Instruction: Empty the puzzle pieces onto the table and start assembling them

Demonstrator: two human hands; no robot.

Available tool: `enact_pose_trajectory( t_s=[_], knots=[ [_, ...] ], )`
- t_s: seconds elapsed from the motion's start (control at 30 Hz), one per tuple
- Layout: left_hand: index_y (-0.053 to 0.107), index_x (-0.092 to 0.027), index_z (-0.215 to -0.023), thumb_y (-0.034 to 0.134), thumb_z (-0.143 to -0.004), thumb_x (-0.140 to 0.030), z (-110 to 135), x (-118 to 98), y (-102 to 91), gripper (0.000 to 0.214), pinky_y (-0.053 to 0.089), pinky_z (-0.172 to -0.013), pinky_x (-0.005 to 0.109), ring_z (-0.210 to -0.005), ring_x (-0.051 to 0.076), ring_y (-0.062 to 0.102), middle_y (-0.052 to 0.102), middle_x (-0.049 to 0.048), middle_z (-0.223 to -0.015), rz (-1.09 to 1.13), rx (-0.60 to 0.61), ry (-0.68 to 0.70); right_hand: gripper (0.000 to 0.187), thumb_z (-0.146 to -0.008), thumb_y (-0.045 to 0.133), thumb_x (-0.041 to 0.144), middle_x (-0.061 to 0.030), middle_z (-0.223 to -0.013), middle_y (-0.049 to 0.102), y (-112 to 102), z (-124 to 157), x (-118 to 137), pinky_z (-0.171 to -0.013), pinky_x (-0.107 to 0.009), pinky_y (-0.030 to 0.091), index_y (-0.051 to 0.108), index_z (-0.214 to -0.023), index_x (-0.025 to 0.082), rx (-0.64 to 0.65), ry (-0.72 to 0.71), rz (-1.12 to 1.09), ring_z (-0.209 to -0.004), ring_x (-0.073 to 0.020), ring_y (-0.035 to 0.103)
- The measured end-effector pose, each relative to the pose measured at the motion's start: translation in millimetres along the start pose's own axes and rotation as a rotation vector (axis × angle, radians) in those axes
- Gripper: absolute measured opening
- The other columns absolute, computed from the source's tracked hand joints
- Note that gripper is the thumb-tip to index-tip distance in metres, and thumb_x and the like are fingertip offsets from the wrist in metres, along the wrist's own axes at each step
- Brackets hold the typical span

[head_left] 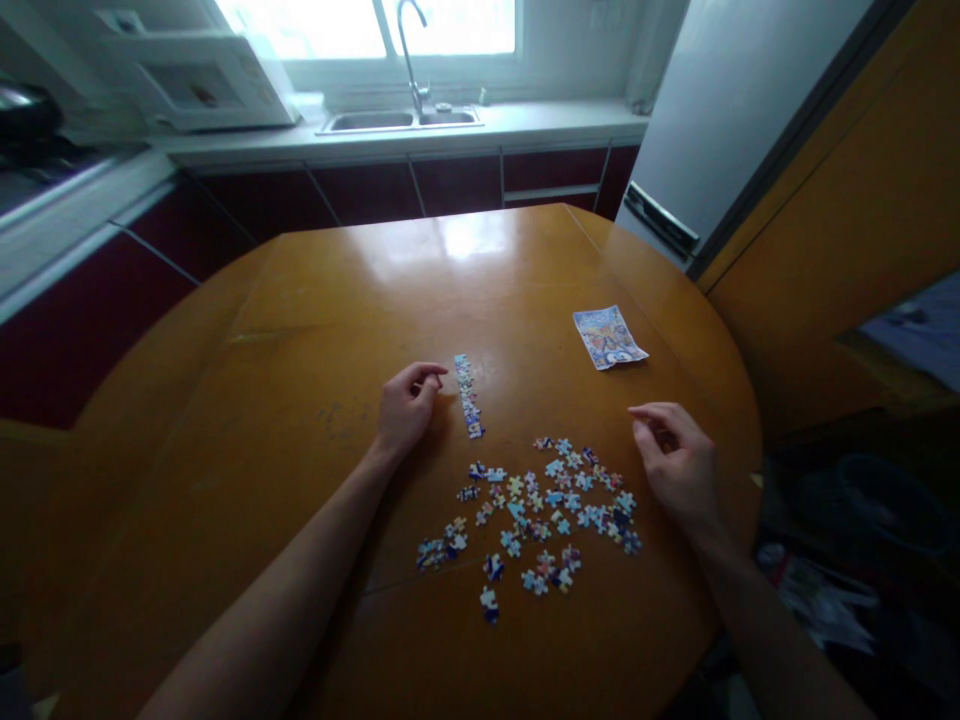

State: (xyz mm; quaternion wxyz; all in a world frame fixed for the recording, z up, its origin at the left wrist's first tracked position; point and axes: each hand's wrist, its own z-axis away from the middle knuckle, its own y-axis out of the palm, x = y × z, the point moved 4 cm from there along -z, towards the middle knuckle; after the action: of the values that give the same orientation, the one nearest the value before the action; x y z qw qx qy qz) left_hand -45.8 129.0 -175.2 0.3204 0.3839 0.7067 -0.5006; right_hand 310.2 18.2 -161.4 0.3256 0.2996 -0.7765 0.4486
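Note:
My left hand (pixel 407 405) rests on the wooden table (pixel 315 300), loosely curled, its thumb and forefinger a little apart with nothing seen between them. Just right of its fingertips lies a narrow strip of joined jigsaw pieces (pixel 468 397), not touched by the hand. Loose jigsaw pieces (pixel 555 497) are spread over the table between my forearms, some overlapping. To the right of them is my right hand (pixel 675 460), half curled with a gap between thumb and fingers, and no piece shows in it. A creased picture sheet (pixel 610 337) lies beyond the right hand.
The table has a rounded edge on the right. Behind it run a counter (pixel 555 122) with a sink (pixel 371 121) and tap, and a white microwave (pixel 202 85). A refrigerator (pixel 720 110) stands at the back right. Bags and a basket (pixel 892 500) are low on the right.

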Motion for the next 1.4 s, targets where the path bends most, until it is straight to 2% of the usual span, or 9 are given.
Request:
enact_pose_trajectory(
  t_s=[0.13, 0.3, 0.43, 0.63, 0.87, 1.13, 1.4],
  knots=[
    [0.073, -0.015, -0.089, 0.054, -0.084, -0.027, 0, 0, 0.1, 0.023, 0.043, -0.058, 0.022, -0.064, 0.013, 0.056, 0.065, 0.0015, -0.074, 0.009, 0.004, -0.007, 0.013, -0.092, 0.06, 0.027, -0.0076, -0.105, 0.064, -2, 14, 9, -0.069, -0.032, 0.051, 0.071, -0.096, 0.021, 0.152, -0.009, -0.015, -0.087, -0.0204, 0.062],
    [0.073, -0.015, -0.09, 0.054, -0.085, -0.027, 1, 1, 0.2, 0.023, 0.042, -0.057, 0.022, -0.064, 0.013, 0.056, 0.064, 0.0016, -0.074, 0.008, 0.01, -0.012, 0.009, -0.09, 0.064, 0.024, -0.0089, -0.106, 0.062, -3, 41, 32, -0.088, -0.042, 0.051, 0.071, -0.095, 0.023, 0.323, -0.112, 0.08, -0.103, -0.0257, 0.058],
    [0.072, -0.016, -0.09, 0.054, -0.085, -0.028, 0, 1, 0.2, 0.023, 0.041, -0.057, 0.022, -0.063, 0.013, 0.056, 0.064, 0.0017, -0.076, 0.009, 0.005, -0.022, 0.012, -0.088, 0.063, 0.017, -0.0098, -0.109, 0.061, -1, 56, 41, -0.088, -0.045, 0.052, 0.072, -0.093, 0.023, 0.374, -0.163, 0.15, -0.105, -0.027, 0.055],
    [0.072, -0.016, -0.09, 0.054, -0.084, -0.028, 0, -1, 0.0, 0.022, 0.042, -0.057, 0.022, -0.064, 0.013, 0.056, 0.064, 0.002, -0.075, 0.009, 0.004, -0.022, 0.017, -0.085, 0.064, 0.012, -0.0106, -0.115, 0.061, 11, 69, 35, -0.091, -0.047, 0.053, 0.072, -0.095, 0.023, 0.451, -0.19, 0.2, -0.109, -0.0284, 0.054],
    [0.072, -0.016, -0.089, 0.054, -0.084, -0.029, 1, -1, -0.2, 0.022, 0.041, -0.054, 0.021, -0.06, 0.012, 0.055, 0.064, 0.002, -0.075, 0.008, 0.001, -0.019, 0.014, -0.087, 0.062, 0.013, -0.0102, -0.115, 0.062, 11, 76, 35, -0.091, -0.051, 0.053, 0.07, -0.093, 0.023, 0.48, -0.21, 0.182, -0.111, -0.0291, 0.054],
    [0.072, -0.016, -0.089, 0.054, -0.085, -0.028, 0, 1, 0.3, 0.021, 0.042, -0.056, 0.022, -0.063, 0.013, 0.056, 0.065, 0.002, -0.076, 0.009, 0.005, -0.016, 0.012, -0.091, 0.059, 0.016, -0.0103, -0.108, 0.061, 1, 66, 32, -0.089, -0.047, 0.052, 0.069, -0.095, 0.022, 0.369, -0.133, 0.165, -0.106, -0.0278, 0.055],
    [0.072, -0.016, -0.089, 0.054, -0.085, -0.027, 2, 2, 1.1, 0.021, 0.042, -0.058, 0.023, -0.064, 0.014, 0.056, 0.065, 0.0018, -0.075, 0.013, 0.002, -0.022, 0.01, -0.091, 0.061, 0.023, -0.0092, -0.105, 0.063, -2, 67, 31, -0.086, -0.045, 0.051, 0.07, -0.095, 0.024, 0.3, -0.146, 0.125, -0.104, -0.0278, 0.057]
  ],
)
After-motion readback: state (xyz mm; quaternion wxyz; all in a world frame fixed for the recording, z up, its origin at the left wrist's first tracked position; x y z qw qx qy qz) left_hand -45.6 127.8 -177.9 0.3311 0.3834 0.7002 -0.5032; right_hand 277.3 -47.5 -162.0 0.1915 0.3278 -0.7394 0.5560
